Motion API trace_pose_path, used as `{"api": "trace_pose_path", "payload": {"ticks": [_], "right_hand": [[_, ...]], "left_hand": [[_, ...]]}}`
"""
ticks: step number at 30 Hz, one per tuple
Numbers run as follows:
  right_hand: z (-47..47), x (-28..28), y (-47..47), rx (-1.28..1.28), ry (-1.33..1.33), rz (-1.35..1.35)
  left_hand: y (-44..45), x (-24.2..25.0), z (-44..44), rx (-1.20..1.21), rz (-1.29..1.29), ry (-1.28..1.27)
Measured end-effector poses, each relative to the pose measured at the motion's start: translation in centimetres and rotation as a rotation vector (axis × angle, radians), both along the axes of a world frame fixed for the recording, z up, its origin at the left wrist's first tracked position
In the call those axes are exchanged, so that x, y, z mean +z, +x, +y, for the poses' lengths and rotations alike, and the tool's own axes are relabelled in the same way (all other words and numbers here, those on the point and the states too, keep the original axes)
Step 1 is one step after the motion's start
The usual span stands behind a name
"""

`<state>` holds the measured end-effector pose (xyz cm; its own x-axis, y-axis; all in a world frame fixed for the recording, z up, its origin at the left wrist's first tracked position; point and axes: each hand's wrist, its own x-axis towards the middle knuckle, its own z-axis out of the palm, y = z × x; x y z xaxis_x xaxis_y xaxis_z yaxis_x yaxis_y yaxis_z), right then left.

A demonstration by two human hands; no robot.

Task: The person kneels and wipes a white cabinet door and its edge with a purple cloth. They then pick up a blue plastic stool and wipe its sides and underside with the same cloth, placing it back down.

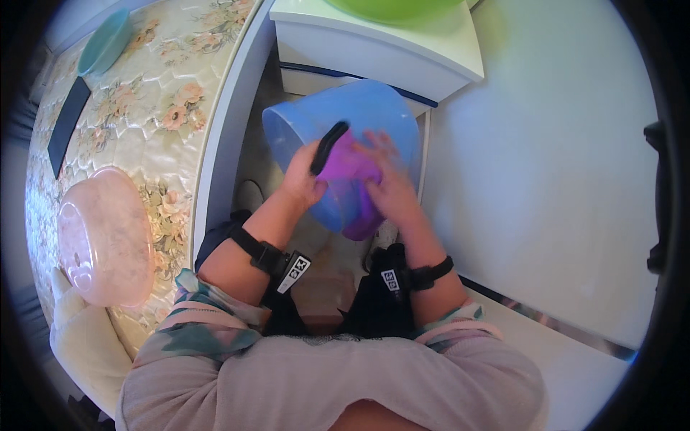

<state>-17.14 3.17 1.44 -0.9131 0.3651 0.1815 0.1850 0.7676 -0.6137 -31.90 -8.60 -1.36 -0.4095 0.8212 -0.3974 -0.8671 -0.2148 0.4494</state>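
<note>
A purple cloth-like piece (350, 159) lies between my hands, blurred by motion. My left hand (303, 175) grips it at the left, thumb on the near side. A thick black strip (329, 147) runs along the purple piece there; what it belongs to is unclear. On the other side, my right hand (389, 183) has its thumb and fingers on the purple piece, with blurred fingertips. The lower end of the purple piece hangs down before my legs. Behind and under both hands is a large blue plastic tub (345, 102), tilted with its opening towards the lower left.
A white drawer cabinet (377, 48) stands ahead, bearing a green basin (399, 8). On my left, a bed with a floral quilted cover (178, 70) carries a pink basin (105, 237), a teal basin (105, 43) and a dark flat panel (69, 126). A pale smooth panel (539, 161) borders the right.
</note>
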Motion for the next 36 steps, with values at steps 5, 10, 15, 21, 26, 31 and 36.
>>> {"api": "trace_pose_path", "payload": {"ticks": [5, 10, 15, 21, 26, 31, 36], "right_hand": [[4.9, -1.1, 1.1, -0.644, -0.089, 0.118], [8.6, -0.5, 4.9, -0.839, -0.500, 0.176], [9.6, -0.1, 7.0, -0.864, -1.003, 0.079], [8.7, 1.0, 6.8, -0.811, -1.267, 0.259], [8.6, 2.2, 6.0, -0.801, -1.274, 0.316], [8.6, 2.0, 5.1, -0.821, -0.806, 0.351], [6.6, 2.1, 4.1, -0.876, -0.081, 0.029]], "left_hand": [[1.2, 1.5, -0.4, -0.218, 0.050, -0.104], [-0.1, 3.5, -1.3, -0.317, 0.122, 0.040], [-2.3, 4.7, -2.6, -0.397, 0.290, 0.085], [-3.7, 4.5, -3.4, -0.556, 0.455, 0.107], [-4.5, 3.3, -3.2, -0.720, 0.712, -0.137], [-4.7, 1.3, -3.1, -1.174, 1.500, -0.769], [-4.8, 1.2, -1.9, -0.863, 1.560, -0.835]]}}
